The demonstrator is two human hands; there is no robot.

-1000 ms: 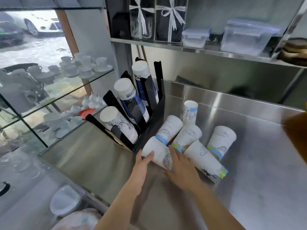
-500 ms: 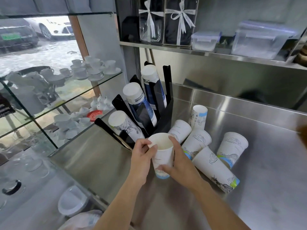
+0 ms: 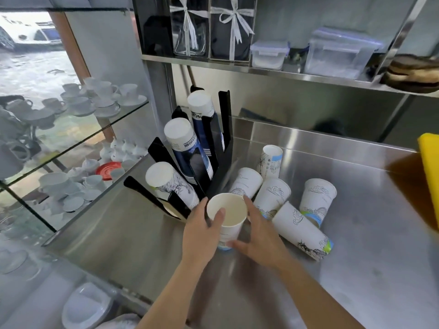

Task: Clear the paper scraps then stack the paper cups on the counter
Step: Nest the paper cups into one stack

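Observation:
A white paper cup point(image 3: 229, 218) stands upright, mouth up, on the steel counter point(image 3: 356, 269). My left hand point(image 3: 202, 236) grips its left side with the thumb over the rim. My right hand point(image 3: 259, 236) wraps its right side and base. Behind them lie several more white printed paper cups: one tipped toward the holder point(image 3: 247, 184), one beside it point(image 3: 273, 198), a long one on its side point(image 3: 301, 231). Two others stand upside down point(image 3: 318, 200) point(image 3: 270, 160). No paper scraps show.
A black cup holder point(image 3: 213, 162) at the counter's back left carries three sleeves of stacked cups. Glass shelves point(image 3: 71, 129) with white teacups stand to the left. A steel shelf point(image 3: 285, 72) with plastic boxes runs overhead. A yellow object point(image 3: 430, 172) sits at the right edge.
The cup lay on its side a second ago; both hands took it and turned it upright. It now stands on the counter, slightly lower than half a second ago.

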